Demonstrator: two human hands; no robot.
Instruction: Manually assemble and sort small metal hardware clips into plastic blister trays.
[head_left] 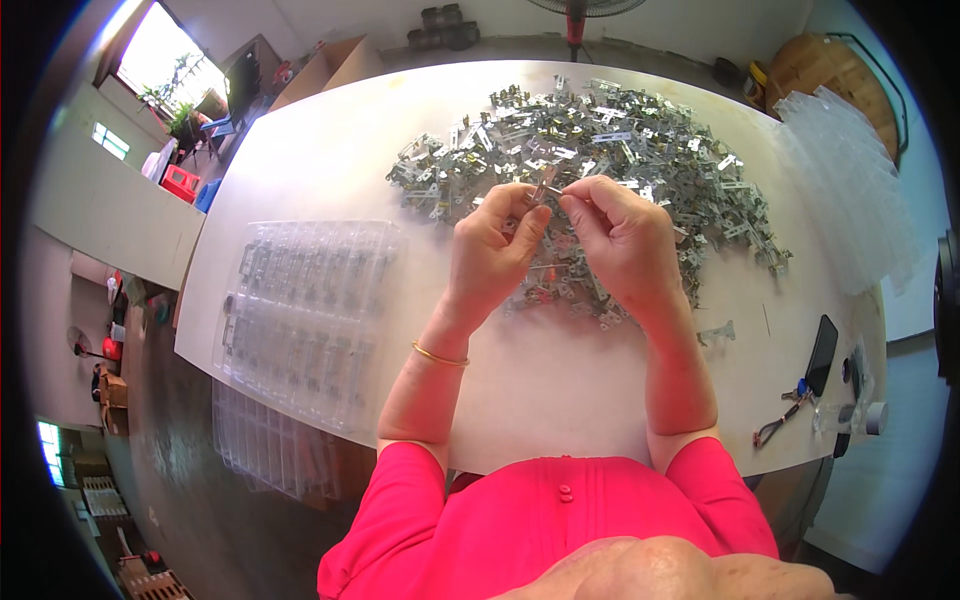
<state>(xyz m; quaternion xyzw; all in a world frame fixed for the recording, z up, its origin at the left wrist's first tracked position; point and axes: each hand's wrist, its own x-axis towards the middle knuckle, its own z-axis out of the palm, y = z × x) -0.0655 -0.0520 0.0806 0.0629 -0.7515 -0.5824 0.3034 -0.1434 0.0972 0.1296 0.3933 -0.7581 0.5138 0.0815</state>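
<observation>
A red shirt [565, 525] fills the bottom of my remote feed. Above the bracket pile [610, 130], the left hand [496, 240] pinches a metal bracket [541, 190], long axis steeply tilted; from its right, the right hand [627, 235] pinches a thin metal piece [556, 190] (separate or not, I can't tell).

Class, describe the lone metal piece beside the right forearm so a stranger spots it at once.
On the white table, find the big heap of metal parts, then the person's right forearm below it. Just right of that forearm lies a small grey metal piece, alone on bare tabletop, apart from the heap.
</observation>
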